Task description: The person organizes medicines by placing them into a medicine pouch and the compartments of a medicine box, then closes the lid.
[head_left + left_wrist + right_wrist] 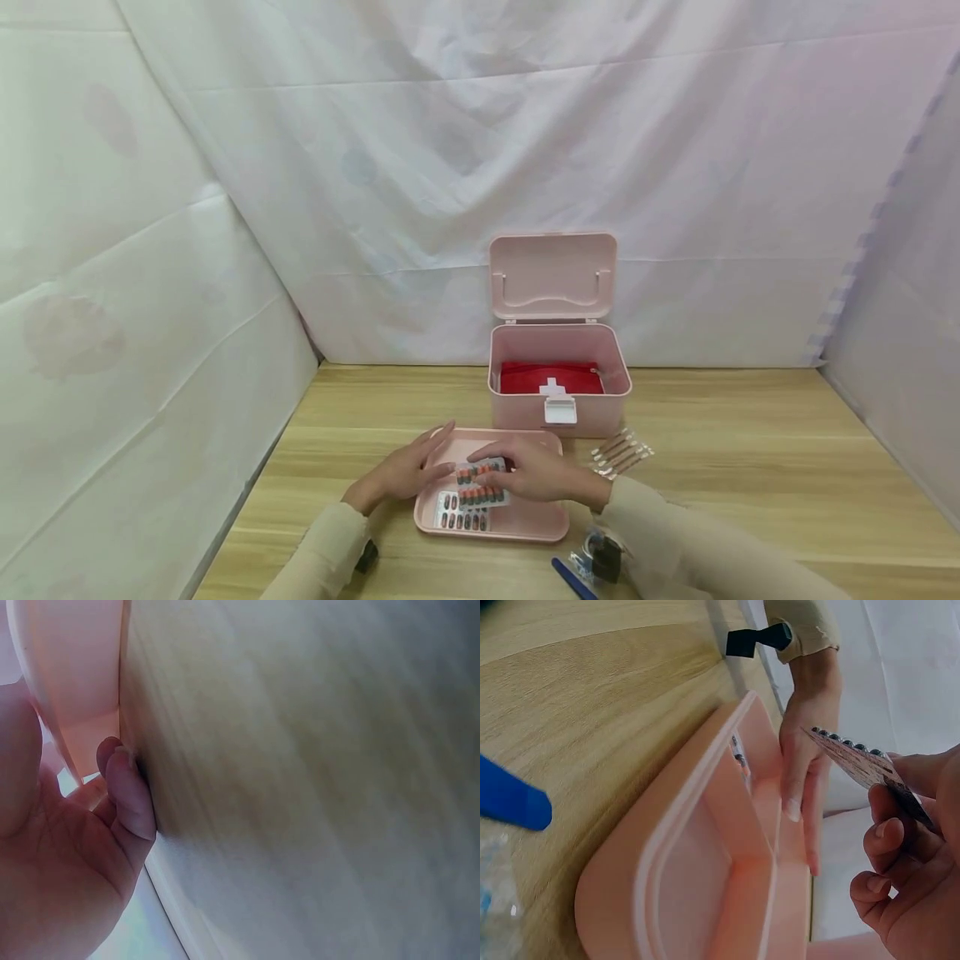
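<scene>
Right hand (536, 471) pinches a blister pack (480, 497) near the left hand (405, 472), spread at the tray (532, 520).

You can recognise one sign only: a white cross (552, 387), standing on the red zip pouch (517, 380). This pouch is inside the open pink box (522, 413), near the far edge of the worktop (750, 450). In the right wrist view, you see also some print on the backing of the tilted capsule blister pack (861, 766), but it is not readable.
</scene>
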The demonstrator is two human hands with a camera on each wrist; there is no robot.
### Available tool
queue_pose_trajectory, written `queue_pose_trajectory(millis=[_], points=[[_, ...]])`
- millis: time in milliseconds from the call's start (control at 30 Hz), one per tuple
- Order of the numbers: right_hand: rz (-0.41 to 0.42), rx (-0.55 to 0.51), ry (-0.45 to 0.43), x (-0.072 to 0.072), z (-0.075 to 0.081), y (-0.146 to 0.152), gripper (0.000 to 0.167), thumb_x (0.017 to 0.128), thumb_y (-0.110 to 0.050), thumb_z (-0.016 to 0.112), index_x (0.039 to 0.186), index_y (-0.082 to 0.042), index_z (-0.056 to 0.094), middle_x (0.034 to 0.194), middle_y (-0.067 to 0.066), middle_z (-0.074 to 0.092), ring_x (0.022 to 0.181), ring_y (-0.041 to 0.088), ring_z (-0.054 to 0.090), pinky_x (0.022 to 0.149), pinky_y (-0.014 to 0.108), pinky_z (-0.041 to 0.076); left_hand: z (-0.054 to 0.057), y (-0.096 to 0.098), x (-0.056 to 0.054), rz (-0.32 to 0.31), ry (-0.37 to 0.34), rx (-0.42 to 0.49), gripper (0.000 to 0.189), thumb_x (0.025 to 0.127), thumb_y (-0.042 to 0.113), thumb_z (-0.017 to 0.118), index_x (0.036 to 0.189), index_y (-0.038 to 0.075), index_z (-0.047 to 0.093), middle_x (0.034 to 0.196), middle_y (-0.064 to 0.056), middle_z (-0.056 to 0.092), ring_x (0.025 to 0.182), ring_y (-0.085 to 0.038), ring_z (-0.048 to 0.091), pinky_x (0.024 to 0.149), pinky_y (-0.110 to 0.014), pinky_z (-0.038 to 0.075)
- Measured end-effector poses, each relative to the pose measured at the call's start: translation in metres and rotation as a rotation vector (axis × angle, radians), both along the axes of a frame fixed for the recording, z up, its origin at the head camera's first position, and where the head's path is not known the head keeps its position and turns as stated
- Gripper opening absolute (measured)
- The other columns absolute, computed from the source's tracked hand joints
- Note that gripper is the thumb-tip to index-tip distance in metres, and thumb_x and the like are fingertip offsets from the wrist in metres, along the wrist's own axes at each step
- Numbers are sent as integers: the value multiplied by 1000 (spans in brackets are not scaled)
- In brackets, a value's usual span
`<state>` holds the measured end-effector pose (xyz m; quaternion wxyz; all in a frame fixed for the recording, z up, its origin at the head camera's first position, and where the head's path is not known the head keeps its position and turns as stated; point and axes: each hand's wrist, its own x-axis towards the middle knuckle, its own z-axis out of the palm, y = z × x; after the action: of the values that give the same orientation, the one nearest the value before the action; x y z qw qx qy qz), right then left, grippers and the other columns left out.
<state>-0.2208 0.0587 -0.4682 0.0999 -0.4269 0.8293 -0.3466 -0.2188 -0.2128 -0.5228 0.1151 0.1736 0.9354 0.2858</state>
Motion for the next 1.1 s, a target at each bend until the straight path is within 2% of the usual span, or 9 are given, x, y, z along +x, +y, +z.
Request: queue_pose_trajectory(millis=[100, 300, 400, 600, 800, 1000, 1100], points=[[40, -29, -64, -1, -7, -11, 30, 94, -22, 69, 123, -14, 70, 114, -8, 71, 95, -2, 58, 90, 22, 50, -1, 0, 0, -6, 12, -3, 71, 99, 45, 55, 159, 23, 24, 160, -16, 28, 140, -45, 36, 110, -65, 30], [77, -1, -62, 1, -18, -28, 33, 94, -14, 68, 127, -14, 69, 104, -12, 71, 78, -5, 53, 75, 14, 47, -1, 0, 1, -15, 19, 4, 71, 100, 48, 53, 159, 23, 24, 160, -16, 29, 139, -44, 37, 110, -64, 32], [85, 6, -63, 2, -22, -35, 34, 94, -13, 68, 128, -14, 68, 107, -11, 71, 76, -5, 51, 73, 13, 45, -2, -1, 2, -18, 24, 9, 69, 100, 44, 54, 159, 21, 24, 159, -17, 30, 138, -45, 39, 109, -63, 34], [76, 24, -55, 6, -28, -46, 30, 94, -16, 68, 124, -15, 70, 116, -10, 71, 86, -7, 54, 79, 12, 47, -2, -3, 1, -29, 21, 10, 69, 101, 41, 55, 159, 22, 23, 160, -16, 29, 137, -43, 41, 108, -63, 35], [59, 21, -51, 10, -33, -51, 29, 93, -15, 69, 123, -16, 71, 112, -11, 71, 87, -7, 54, 81, 13, 47, -2, -2, -1, -43, 22, 4, 68, 101, 40, 54, 159, 21, 23, 159, -17, 29, 136, -43, 42, 107, -63, 37], [31, 14, -70, 12, -37, -53, 30, 92, -17, 71, 122, -16, 71, 108, -14, 70, 88, -5, 54, 83, 15, 48, -3, -2, -1, -36, 33, 9, 70, 100, 46, 53, 159, 21, 24, 158, -18, 31, 137, -44, 41, 107, -63, 36], [35, 20, -52, 13, -38, -53, 29, 92, -18, 71, 121, -16, 72, 107, -14, 70, 86, -6, 55, 82, 15, 48, -3, -1, -1, -34, 32, 10, 71, 100, 48, 52, 159, 21, 24, 158, -19, 31, 137, -45, 41, 107, -63, 36]])
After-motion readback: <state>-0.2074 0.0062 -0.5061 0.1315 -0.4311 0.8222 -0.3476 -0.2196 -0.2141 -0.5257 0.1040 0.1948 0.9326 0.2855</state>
